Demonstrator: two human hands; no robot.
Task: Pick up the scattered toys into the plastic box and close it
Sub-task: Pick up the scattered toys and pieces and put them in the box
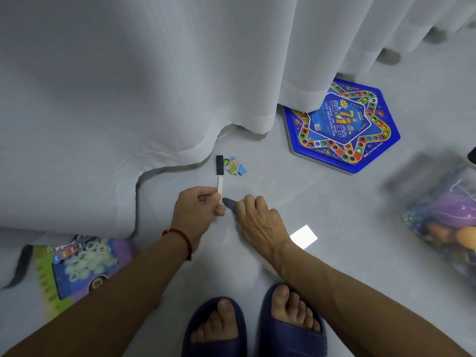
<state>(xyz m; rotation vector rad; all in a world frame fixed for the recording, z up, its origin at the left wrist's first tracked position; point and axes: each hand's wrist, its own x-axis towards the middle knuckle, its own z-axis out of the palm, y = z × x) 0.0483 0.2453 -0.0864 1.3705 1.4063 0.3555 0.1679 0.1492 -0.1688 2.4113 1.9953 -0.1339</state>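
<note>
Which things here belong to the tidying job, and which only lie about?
Job: white strip in left hand; grey piece under right hand; black block; small coloured pieces.
Lying about: curtain; hexagonal game board; slippers.

Both arms reach down and forward; left hand (198, 204) pinched closed, right hand (257, 217) curled, fingertips lowered.

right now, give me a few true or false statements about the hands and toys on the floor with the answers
1. The left hand pinches a white strip. True.
2. The hexagonal game board lies fully in the open. False: the curtain covers its upper left part.
3. The small pile of coloured pieces sits beyond the hands. True.
4. The right hand holds a purple egg. False: it reaches down at a grey piece.
</note>
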